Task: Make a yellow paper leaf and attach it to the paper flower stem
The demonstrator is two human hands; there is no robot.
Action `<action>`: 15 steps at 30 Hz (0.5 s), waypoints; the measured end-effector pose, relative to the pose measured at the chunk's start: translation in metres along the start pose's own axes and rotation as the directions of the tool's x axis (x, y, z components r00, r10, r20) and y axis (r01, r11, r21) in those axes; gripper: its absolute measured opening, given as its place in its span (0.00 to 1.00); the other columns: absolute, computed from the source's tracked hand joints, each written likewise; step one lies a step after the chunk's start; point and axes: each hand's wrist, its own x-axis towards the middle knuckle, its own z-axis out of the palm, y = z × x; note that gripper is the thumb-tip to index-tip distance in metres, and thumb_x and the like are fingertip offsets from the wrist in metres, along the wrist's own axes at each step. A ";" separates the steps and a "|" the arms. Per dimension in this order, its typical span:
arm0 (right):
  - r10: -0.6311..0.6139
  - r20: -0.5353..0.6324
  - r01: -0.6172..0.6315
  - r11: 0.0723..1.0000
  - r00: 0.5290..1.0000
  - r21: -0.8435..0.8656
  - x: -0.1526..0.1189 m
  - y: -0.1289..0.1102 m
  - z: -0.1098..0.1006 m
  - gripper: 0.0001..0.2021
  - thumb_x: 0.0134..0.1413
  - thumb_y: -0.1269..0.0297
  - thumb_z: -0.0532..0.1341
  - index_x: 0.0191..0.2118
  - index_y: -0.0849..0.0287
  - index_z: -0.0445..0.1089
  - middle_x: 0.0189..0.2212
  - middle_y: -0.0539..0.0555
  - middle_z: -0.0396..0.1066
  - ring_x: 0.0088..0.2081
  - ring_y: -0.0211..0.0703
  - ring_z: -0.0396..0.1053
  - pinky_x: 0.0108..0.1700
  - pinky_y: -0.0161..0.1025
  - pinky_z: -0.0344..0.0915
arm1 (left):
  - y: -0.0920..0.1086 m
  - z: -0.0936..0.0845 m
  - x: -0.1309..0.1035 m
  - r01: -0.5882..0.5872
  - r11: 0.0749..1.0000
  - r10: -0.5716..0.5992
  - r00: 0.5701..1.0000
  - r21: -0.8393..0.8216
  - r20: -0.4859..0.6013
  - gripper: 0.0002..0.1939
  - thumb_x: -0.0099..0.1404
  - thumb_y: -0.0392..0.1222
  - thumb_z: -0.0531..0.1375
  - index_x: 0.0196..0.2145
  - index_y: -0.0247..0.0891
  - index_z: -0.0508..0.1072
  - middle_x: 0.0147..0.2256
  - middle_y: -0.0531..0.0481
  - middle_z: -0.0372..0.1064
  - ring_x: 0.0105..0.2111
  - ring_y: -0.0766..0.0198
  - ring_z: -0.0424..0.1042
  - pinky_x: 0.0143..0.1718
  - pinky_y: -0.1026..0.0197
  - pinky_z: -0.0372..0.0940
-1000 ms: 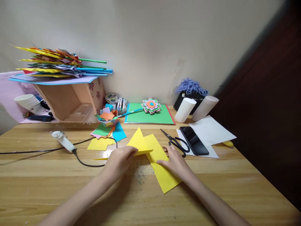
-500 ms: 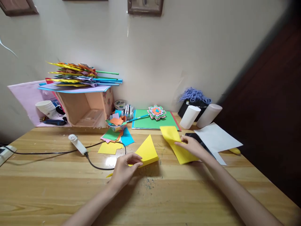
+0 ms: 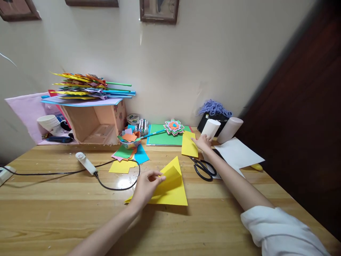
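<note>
My left hand pinches a folded sheet of yellow paper between thumb and fingers, low over the table. One flap of that sheet stands raised, and its pointed corner faces away from me. Farther off to the right, my right hand grips the edge of a smaller yellow paper piece, near the green sheet. Black-handled scissors lie just below the right hand, their blades partly hidden by the smaller yellow piece.
A white glue gun with a black cord lies at left. Behind are a bowl of paper scraps, a paper flower on a green sheet, a pink box, white rolls and white paper.
My right hand has carried the smaller yellow piece away from me, uncovering the scissors. The folded yellow sheet in my left hand has opened up somewhat. The view has shifted slightly.
</note>
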 end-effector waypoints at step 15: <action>-0.751 0.650 0.830 0.434 0.120 0.349 -0.173 0.019 -0.010 0.37 0.40 0.57 0.64 0.58 0.58 0.54 0.60 0.61 0.49 0.60 0.55 0.47 0.58 0.50 0.50 | -0.021 -0.031 0.082 -0.098 0.955 0.188 0.931 0.281 -0.313 0.11 0.59 0.43 0.54 0.38 0.33 0.66 0.33 0.45 0.67 0.33 0.60 0.67 0.36 0.57 0.63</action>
